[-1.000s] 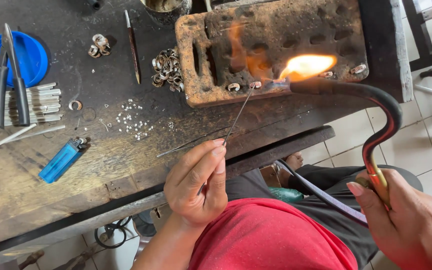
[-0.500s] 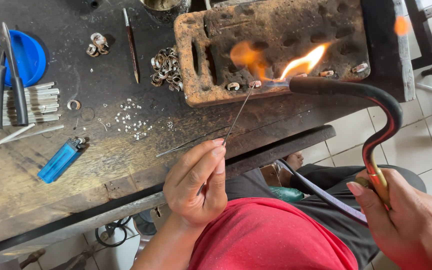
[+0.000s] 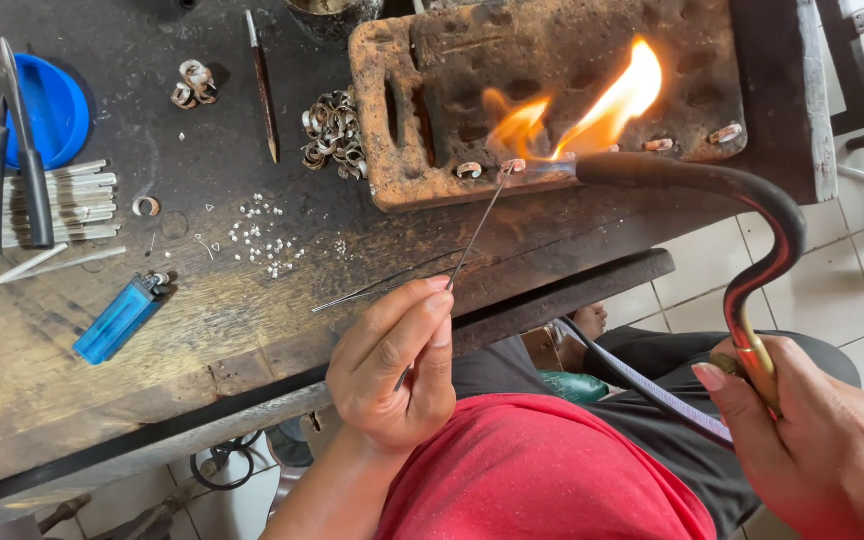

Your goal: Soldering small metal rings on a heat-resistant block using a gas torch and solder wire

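Steel pick: my left hand (image 3: 392, 375) has its grip closed on a thin metal pick (image 3: 477, 225), thumb and fingers pinching the lower end; the tip reaches up to a small ring (image 3: 512, 166) on the fire brick.
Torch: my right hand (image 3: 817, 445) has its grip wrapped shut around the brass end of a curved black torch (image 3: 752, 215), whose nozzle lies level and points left at the same ring.
Flame: an orange flame (image 3: 607, 105) rises from the nozzle over the brick, licking up and to the right.
Fire brick: a pitted, rust-brown fire brick (image 3: 552, 50) sits on the counter (image 3: 202, 290), with a few more small rings along its near edge.
Loose rings: a heap of silver rings (image 3: 334, 135) lies just left of the brick, and tiny metal bits (image 3: 262, 235) are scattered nearer me.
Further left: a blue lighter (image 3: 120, 318), black-handled pliers (image 3: 12, 150) lying over a blue lid (image 3: 52, 105), and a bundle of silver strips (image 3: 77, 195).
Lap: a red cloth (image 3: 542, 475) covers my lap below the counter edge.
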